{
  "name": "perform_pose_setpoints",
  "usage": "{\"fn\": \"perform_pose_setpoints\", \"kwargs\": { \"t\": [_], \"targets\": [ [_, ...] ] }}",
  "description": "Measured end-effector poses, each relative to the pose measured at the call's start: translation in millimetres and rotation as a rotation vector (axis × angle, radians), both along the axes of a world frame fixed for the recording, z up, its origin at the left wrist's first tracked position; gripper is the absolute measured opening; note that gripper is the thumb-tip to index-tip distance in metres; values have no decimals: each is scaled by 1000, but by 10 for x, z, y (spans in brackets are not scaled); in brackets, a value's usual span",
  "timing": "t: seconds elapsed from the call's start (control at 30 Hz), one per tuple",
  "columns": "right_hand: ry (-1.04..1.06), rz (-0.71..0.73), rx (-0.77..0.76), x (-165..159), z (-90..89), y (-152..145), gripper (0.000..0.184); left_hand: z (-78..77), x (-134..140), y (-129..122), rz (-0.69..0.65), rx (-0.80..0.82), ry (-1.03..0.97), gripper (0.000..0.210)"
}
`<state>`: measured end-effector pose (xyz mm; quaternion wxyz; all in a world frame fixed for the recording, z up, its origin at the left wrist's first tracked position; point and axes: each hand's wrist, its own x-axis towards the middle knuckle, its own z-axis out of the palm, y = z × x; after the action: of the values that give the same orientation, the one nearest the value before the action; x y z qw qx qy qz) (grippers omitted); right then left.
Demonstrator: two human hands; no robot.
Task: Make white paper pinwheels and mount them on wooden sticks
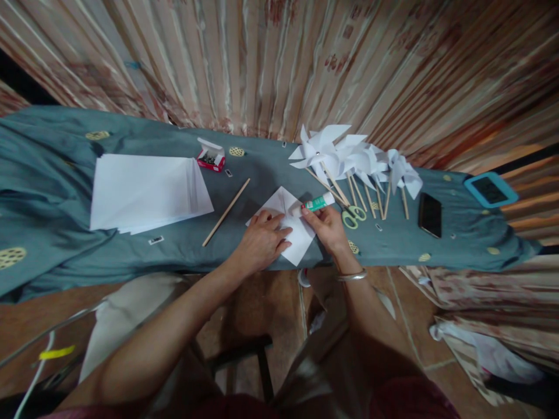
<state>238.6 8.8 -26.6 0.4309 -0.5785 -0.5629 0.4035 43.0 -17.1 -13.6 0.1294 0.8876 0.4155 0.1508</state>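
Nearest the lens, noted dark red clothing along the bottom edge of the frame, with bare forearms extending up from lower left and lower right. Observed a silver bracelet on the right one.

Found at centre of the frame, on teal cloth with yellow motifs: a white paper square, set cornerwise. Found the left hand laid palm down over its left part, fingers spread and slightly bent, bearing on the sheet but closed around nothing. Found the right hand gripping a glue stick, green and white with a red mark, held slantwise over the upper right edge of the square. Unable to confirm contact between glue stick and sheet.

Recorded left of the hands: one wooden stick, lying slanted and apart from the paper. Recorded further left: a stack of white sheets, unevenly squared, with a small red box beside its upper right corner, lid raised, holding dark pieces too small to identify.

Recorded right of centre: scissors with light green handles, just beside the right hand, and, above, a row of white pinwheels on wooden sticks, partly overlapping. At far right, logged a dark phone and a blue-framed device. Across the upper frame, logged a pleated curtain; at lower centre, tiled floor.
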Motion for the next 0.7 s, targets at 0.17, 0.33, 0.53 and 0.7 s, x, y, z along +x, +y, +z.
{"fn": "perform_pose_setpoints", "kwargs": {
  "t": [0.17,0.33,0.53,0.7],
  "targets": [
    [-241,92,56,12,57,-92,39,1,6,-14,1,-5,5,32],
    [-340,123,66,-21,38,-125,39,19,5,-24,10,16,36,33],
    [-354,118,72,-46,27,-109,35,12,-1,-28,-2,31,47,35],
    [-455,126,92,-99,87,-125,34,7,-4,-36,-8,20,58,35]
  ]
}}
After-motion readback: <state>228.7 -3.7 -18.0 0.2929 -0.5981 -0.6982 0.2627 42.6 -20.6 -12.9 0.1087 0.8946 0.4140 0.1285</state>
